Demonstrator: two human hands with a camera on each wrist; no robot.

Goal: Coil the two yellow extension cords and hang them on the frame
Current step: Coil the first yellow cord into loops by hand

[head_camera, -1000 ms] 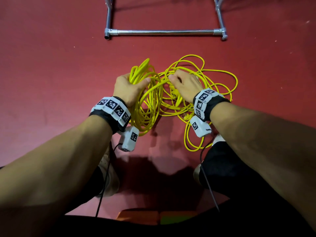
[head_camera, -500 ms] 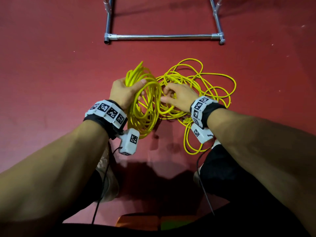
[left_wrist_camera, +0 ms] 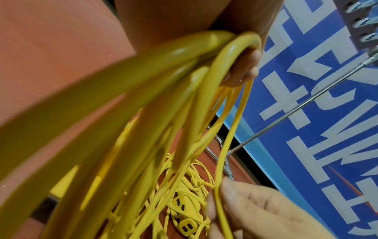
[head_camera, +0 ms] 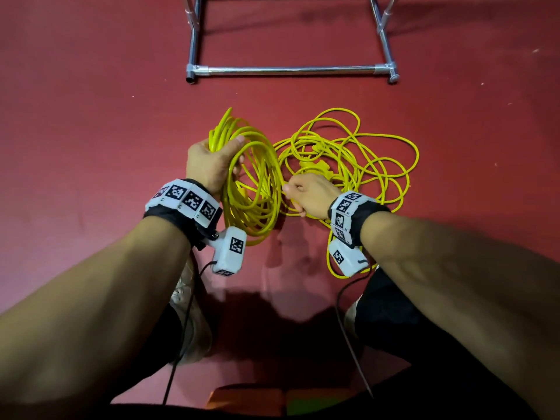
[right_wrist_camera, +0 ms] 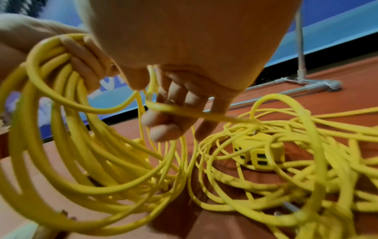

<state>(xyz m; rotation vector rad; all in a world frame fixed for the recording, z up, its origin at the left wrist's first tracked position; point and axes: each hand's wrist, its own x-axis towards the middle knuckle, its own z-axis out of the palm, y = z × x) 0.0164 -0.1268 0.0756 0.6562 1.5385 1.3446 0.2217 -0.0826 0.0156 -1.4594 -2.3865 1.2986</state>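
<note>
My left hand grips a bundle of several yellow cord loops that hang down in front of me; the same coil fills the left of the right wrist view. My right hand pinches a single strand of cord between thumb and fingers, just right of the coil. The rest of the yellow cord lies tangled on the red floor with its socket blocks in the middle. The metal frame stands on the floor beyond the tangle.
Red floor spreads all around. A blue banner with white letters runs behind the frame. My shoes and dark trouser legs sit below the hands. An orange and green object lies at the bottom edge.
My right hand has pulled back toward me along the cord, away from the tangle. My left hand holds the coil in roughly the same place.
</note>
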